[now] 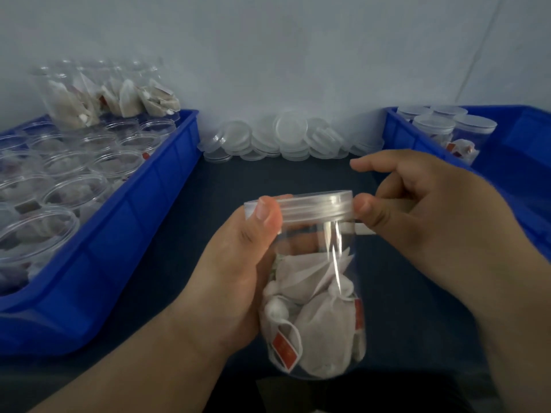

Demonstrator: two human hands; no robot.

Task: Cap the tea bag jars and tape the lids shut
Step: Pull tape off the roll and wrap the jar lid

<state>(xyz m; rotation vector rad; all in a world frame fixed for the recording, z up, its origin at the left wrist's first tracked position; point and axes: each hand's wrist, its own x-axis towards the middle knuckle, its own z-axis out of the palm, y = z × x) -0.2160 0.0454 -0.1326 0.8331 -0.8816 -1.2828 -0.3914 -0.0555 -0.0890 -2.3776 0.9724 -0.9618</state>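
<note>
A clear jar (316,293) holding white tea bags with red tags is tilted toward me over the dark table. A clear lid (316,205) sits on its mouth. My left hand (238,263) grips the jar from the left, thumb tip on the lid's rim. My right hand (423,222) is at the lid's right side with its thumb against the rim and its fingers curled. A pale clear edge, apparently a tape roll (365,229), shows under that thumb; most of it is hidden by the hand.
A blue tray (125,234) on the left holds several open jars of tea bags, more stacked at its back. Loose clear lids (283,138) are piled by the wall. A blue tray (512,138) on the right holds capped jars (447,126).
</note>
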